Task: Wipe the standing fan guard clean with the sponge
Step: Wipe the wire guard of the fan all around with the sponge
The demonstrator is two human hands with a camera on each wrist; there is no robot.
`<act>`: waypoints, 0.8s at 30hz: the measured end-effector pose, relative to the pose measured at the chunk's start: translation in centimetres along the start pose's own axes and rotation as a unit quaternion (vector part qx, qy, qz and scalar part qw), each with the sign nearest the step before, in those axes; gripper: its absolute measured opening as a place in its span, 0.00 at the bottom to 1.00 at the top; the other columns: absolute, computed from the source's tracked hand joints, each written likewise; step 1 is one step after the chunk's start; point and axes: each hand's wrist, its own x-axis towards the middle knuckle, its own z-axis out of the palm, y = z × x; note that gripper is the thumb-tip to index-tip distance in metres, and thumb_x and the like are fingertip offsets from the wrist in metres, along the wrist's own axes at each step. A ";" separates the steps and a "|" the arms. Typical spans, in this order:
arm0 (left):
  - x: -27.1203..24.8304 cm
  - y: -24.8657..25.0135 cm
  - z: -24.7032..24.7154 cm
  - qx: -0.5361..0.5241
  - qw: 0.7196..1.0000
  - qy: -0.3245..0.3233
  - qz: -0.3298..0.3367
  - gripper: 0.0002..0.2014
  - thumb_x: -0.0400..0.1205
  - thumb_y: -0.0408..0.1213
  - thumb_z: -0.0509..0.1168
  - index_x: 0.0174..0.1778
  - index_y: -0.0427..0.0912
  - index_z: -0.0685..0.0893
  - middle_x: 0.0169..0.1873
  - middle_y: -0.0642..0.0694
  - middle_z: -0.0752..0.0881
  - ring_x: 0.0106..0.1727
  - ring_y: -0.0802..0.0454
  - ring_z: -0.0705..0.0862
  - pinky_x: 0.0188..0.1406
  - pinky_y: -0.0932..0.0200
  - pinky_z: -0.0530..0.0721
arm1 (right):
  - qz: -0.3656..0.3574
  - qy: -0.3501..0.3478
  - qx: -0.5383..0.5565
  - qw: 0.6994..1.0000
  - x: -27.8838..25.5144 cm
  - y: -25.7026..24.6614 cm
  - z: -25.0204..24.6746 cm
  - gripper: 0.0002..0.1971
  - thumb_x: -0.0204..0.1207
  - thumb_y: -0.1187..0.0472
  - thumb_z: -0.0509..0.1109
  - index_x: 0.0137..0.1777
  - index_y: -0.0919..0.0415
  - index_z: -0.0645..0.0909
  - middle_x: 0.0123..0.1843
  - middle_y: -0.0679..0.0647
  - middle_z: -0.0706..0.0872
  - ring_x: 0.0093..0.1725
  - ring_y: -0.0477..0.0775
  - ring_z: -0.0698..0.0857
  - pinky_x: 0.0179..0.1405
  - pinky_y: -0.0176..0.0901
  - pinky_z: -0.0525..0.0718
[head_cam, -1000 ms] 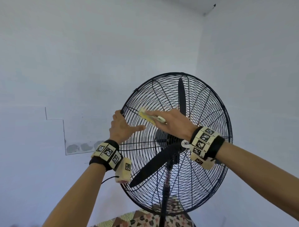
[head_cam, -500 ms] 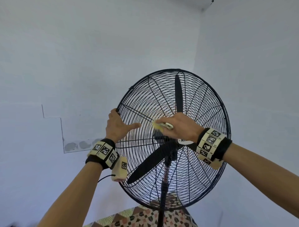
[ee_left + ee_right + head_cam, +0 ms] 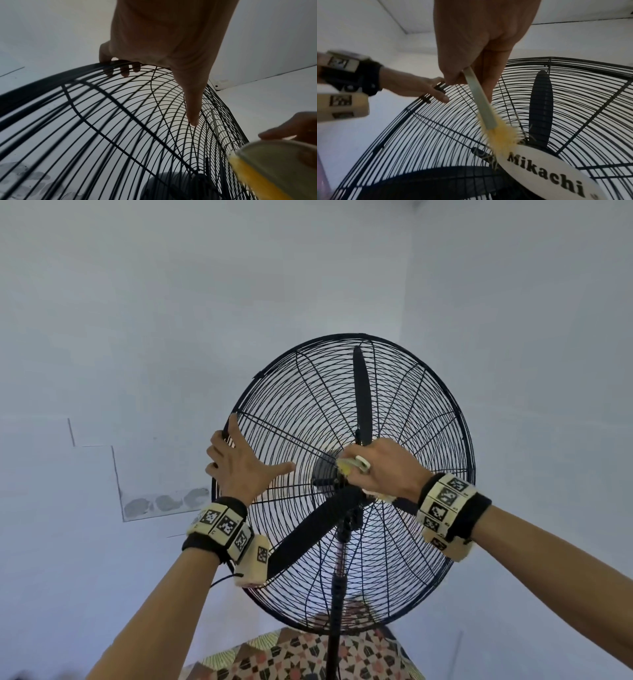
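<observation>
The black wire fan guard (image 3: 404, 542) faces me, with black blades (image 3: 363, 398) behind it. My left hand (image 3: 239, 467) holds the guard's left rim: its fingers (image 3: 120, 67) curl over the rim and the thumb (image 3: 192, 108) lies stretched across the wires. My right hand (image 3: 387, 470) grips the yellow sponge (image 3: 346, 465) by its pale backing. The sponge (image 3: 498, 129) presses on the wires just above the white Mikachi badge (image 3: 544, 170) at the hub. The sponge (image 3: 267, 169) also shows at the lower right of the left wrist view.
The fan stands on a dark pole (image 3: 337, 594) in a corner of pale walls. A patterned surface (image 3: 301, 655) lies below it. A patched strip of wall (image 3: 164, 501) is to the left. A thin cable (image 3: 222, 578) hangs by my left wrist.
My right hand has slid the sponge from the guard's upper left wires down and right to the hub. The left hand has kept its hold on the rim.
</observation>
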 end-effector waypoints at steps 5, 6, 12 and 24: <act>-0.3 0.0 -0.1 0.001 1.000 0.003 0.001 0.74 0.59 0.71 0.82 0.89 0.50 0.40 0.83 0.30 0.54 0.81 0.29 0.60 0.75 0.26 0.67 | -0.053 0.027 0.021 0.998 -0.7 0.1 0.3 0.23 0.87 0.49 0.62 0.78 0.57 0.80 0.54 0.64 0.94 0.29 0.52 0.89 0.24 0.37 0.85; -0.2 -0.1 -0.1 0.000 1.000 0.004 0.001 0.74 0.59 0.72 0.82 0.89 0.50 0.40 0.83 0.30 0.54 0.81 0.29 0.60 0.75 0.26 0.67 | -0.056 0.023 0.024 0.998 -1.1 0.1 0.3 0.24 0.87 0.49 0.62 0.79 0.57 0.79 0.55 0.65 0.93 0.29 0.55 0.90 0.24 0.41 0.87; -0.3 -0.2 -0.1 -0.007 1.000 0.004 0.003 0.74 0.59 0.72 0.81 0.89 0.50 0.40 0.83 0.30 0.55 0.80 0.28 0.61 0.76 0.25 0.67 | 0.043 -0.064 -0.037 0.996 -1.9 1.4 -0.5 0.17 0.85 0.55 0.72 0.72 0.60 0.84 0.41 0.54 0.92 0.26 0.40 0.78 0.22 0.21 0.66; -0.4 -0.5 -0.2 -0.017 1.000 0.002 0.006 0.74 0.58 0.73 0.81 0.89 0.52 0.41 0.83 0.31 0.55 0.81 0.28 0.60 0.77 0.23 0.66 | 0.039 -0.023 -0.027 0.999 -2.9 1.6 -0.3 0.16 0.84 0.56 0.74 0.68 0.60 0.87 0.36 0.50 0.90 0.23 0.35 0.74 0.26 0.19 0.66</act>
